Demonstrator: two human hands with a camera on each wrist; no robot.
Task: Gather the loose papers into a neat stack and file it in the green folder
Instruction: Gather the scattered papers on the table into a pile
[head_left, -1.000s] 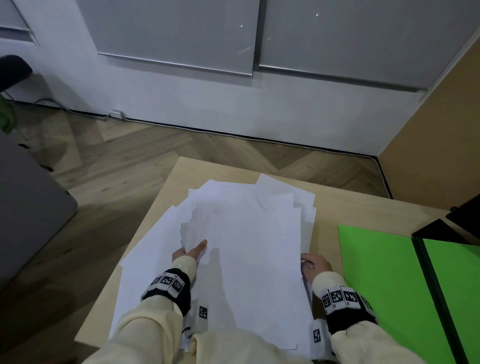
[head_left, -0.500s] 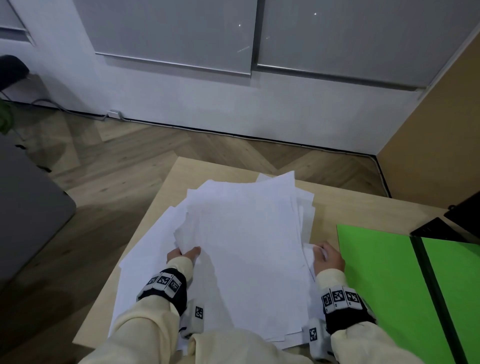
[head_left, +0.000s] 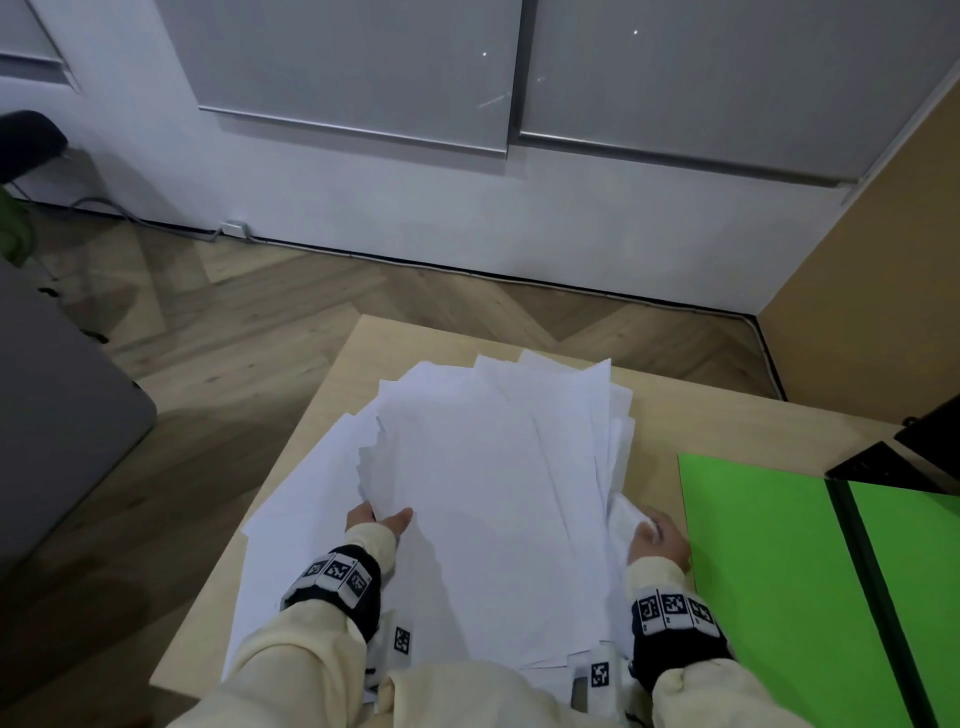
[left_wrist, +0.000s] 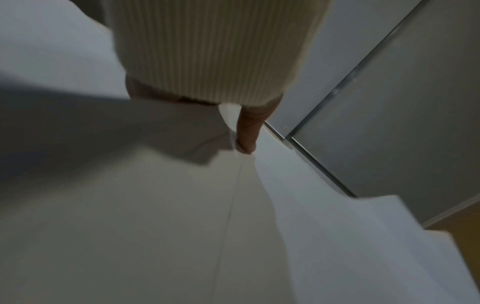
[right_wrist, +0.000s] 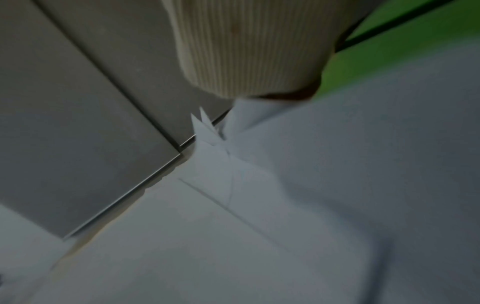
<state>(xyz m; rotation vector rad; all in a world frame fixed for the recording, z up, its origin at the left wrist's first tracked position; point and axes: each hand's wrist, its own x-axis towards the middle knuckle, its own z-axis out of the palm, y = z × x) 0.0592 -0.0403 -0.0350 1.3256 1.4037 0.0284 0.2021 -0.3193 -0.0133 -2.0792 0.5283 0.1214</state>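
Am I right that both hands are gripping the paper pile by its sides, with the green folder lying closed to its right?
Not quite: the green folder lies open, two green panels split by a dark spine, as the head view shows. The rest holds: the left hand and right hand grip the paper pile by its sides.

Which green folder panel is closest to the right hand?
The left panel of the green folder, the wide one beside the papers. The right hand sits at its near-left edge, while the other panel lies beyond the dark spine.
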